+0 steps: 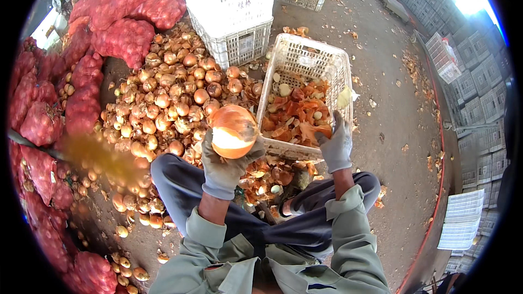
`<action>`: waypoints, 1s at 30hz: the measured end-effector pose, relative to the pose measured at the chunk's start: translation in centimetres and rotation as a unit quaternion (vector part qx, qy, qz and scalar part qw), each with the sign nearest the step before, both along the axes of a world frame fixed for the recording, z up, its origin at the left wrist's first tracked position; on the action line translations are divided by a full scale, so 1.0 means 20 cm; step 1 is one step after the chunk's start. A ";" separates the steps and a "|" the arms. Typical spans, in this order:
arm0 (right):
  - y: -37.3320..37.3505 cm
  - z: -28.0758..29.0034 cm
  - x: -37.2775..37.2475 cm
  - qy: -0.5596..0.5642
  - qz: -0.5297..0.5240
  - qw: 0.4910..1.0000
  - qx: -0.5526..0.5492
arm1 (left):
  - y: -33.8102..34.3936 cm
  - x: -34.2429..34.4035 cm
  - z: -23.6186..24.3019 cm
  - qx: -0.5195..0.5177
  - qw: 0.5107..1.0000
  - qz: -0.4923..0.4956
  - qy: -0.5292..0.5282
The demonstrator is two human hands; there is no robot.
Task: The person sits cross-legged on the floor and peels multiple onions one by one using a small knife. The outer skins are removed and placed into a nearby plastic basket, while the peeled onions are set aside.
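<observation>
Head view, only one — left hand (224, 171), gloved, is raised in front of the left knee with a big onion (234, 130) in it; fingers and thumb clamped round its underside and flanks. Onion has orange-brown skin on top, a bright pale face toward the wearer — bare flesh or glare, can't tell — and a duller dry patch on its right side.

Right hand (336, 144), gloved too, is at the near right corner of the white crate (294, 151), well apart from the onion. Fingers point away from the body; a pale flake (345, 97) shows just past the fingertips. Pinched or loose, can't tell; whether the fingers are together or apart, can't tell either. Crate holds orange skin scraps (294, 110) with some pale bits among them.

Loose onion pile (163, 98) spreads left of the crate, red mesh sacks (125, 41) beyond and along the left, stacked white crates (239, 43) at its far end. Blurred yellow-brown smear on the left, unidentifiable.

Step in hand, my read: mid-peel, left hand steadying, right hand out over the scraps. Next move would seem to call for the right fingers free of any skin, brought back to a loose edge on the onion, left grip firm but turnable.
</observation>
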State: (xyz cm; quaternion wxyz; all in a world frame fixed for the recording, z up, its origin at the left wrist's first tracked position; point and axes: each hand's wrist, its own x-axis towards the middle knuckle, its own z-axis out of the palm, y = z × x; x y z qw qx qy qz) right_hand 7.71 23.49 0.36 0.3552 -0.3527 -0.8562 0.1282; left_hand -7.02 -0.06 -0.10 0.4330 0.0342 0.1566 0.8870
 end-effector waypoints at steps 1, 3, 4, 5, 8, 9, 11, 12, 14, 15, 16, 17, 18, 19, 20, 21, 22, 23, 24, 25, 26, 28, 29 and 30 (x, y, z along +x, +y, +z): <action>0.02 0.00 0.00 -0.005 -0.002 0.999 0.039 | 0.00 0.01 0.02 -0.019 1.000 0.009 0.017; 0.00 0.02 0.00 0.020 0.029 0.999 0.022 | 0.02 0.03 0.04 -0.045 0.998 0.037 -0.015; -0.03 0.05 0.01 0.052 0.063 0.996 -0.035 | 0.03 0.04 0.04 -0.059 0.996 0.051 -0.032; -0.12 0.09 0.01 0.128 0.096 0.971 -0.179 | 0.03 0.05 0.00 -0.055 0.997 0.051 -0.012; -0.35 0.19 0.01 0.254 0.174 0.766 -0.564 | 0.06 0.11 -0.01 -0.023 0.999 0.040 -0.022; -0.40 0.22 0.01 0.250 0.204 0.729 -0.604 | 0.06 0.13 -0.01 -0.015 1.000 0.017 -0.002; -0.42 0.18 0.04 0.205 0.258 0.658 -0.677 | 0.09 0.18 -0.06 -0.067 0.981 0.065 0.170; -0.45 0.16 0.04 0.235 0.247 0.641 -0.688 | 0.09 0.18 -0.04 -0.117 0.959 0.054 0.252; -0.43 0.08 0.06 0.309 0.234 0.611 -0.690 | 0.08 0.19 0.00 -0.211 0.885 0.045 0.412; -0.42 0.08 0.06 0.324 0.238 0.623 -0.671 | 0.09 0.18 0.00 -0.184 0.929 0.007 0.321; -0.41 0.09 0.06 0.338 0.242 0.635 -0.651 | 0.10 0.18 0.00 -0.154 0.961 -0.032 0.226; -0.41 0.12 0.05 0.351 0.247 0.646 -0.631 | 0.10 0.18 0.02 -0.117 0.968 -0.057 0.216; -0.40 0.14 0.06 0.320 0.247 0.681 -0.611 | 0.10 0.19 0.07 -0.080 0.972 -0.084 0.204; -0.40 0.17 0.07 0.289 0.247 0.713 -0.589 | 0.10 0.20 0.11 -0.044 0.974 -0.111 0.193; -0.40 0.19 0.08 0.259 0.248 0.743 -0.566 | 0.09 0.20 0.14 -0.009 0.974 -0.137 0.182; -0.42 0.19 0.09 0.244 0.266 0.751 -0.552 | 0.07 0.20 0.08 -0.061 0.974 -0.126 0.175; -0.43 0.22 0.10 0.189 0.278 0.796 -0.503 | 0.07 0.20 0.08 -0.057 0.979 -0.120 0.156; -0.44 0.27 0.11 0.130 0.288 0.834 -0.451 | 0.07 0.20 0.08 -0.053 0.983 -0.112 0.136; -0.44 0.28 0.11 0.087 0.319 0.871 -0.364 | 0.06 0.20 0.08 -0.048 0.987 -0.103 0.116; -0.43 0.28 0.11 0.051 0.342 0.899 -0.269 | 0.06 0.18 0.04 -0.030 0.988 -0.122 0.092; -0.43 0.27 0.11 0.027 0.323 0.920 -0.220 | 0.06 0.19 0.04 -0.017 0.991 -0.109 0.072; -0.45 0.26 0.11 -0.022 0.281 0.952 -0.118 | 0.09 0.21 0.06 0.007 0.996 -0.083 0.033; -0.47 0.28 0.11 -0.036 0.265 0.957 -0.111 | 0.09 0.20 0.02 0.011 0.995 -0.094 0.026; -0.47 0.28 0.11 -0.051 0.255 0.958 -0.118 | 0.09 0.20 0.00 -0.004 0.996 -0.080 0.043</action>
